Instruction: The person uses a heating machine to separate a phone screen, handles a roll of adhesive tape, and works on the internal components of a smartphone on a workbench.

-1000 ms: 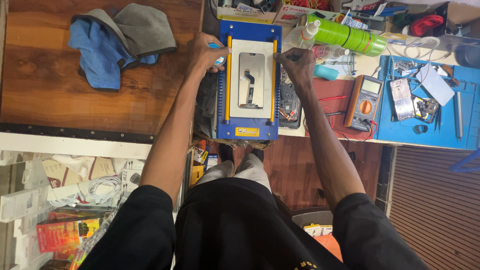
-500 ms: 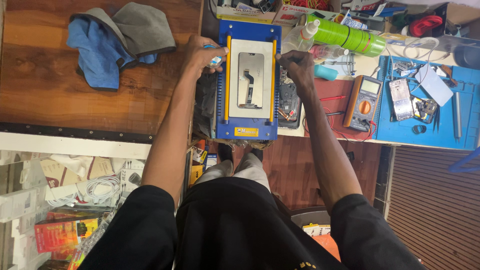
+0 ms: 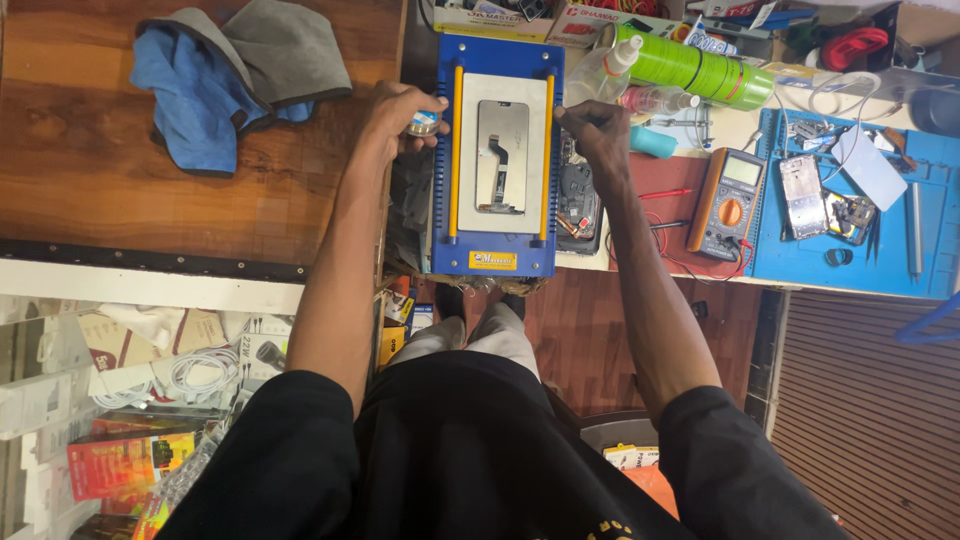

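My left hand (image 3: 400, 118) grips a small round spool (image 3: 423, 123). My right hand (image 3: 598, 135) has slid lower and pinches tight, maybe on thin wire, too fine to see. The phone screen (image 3: 501, 155) lies between my hands on the blue machine (image 3: 495, 245).

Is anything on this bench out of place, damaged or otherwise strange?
Nothing looks spilled or broken. The phone screen lies straight on the blue machine. Only the blue and grey cloths lie crumpled on the wooden table.
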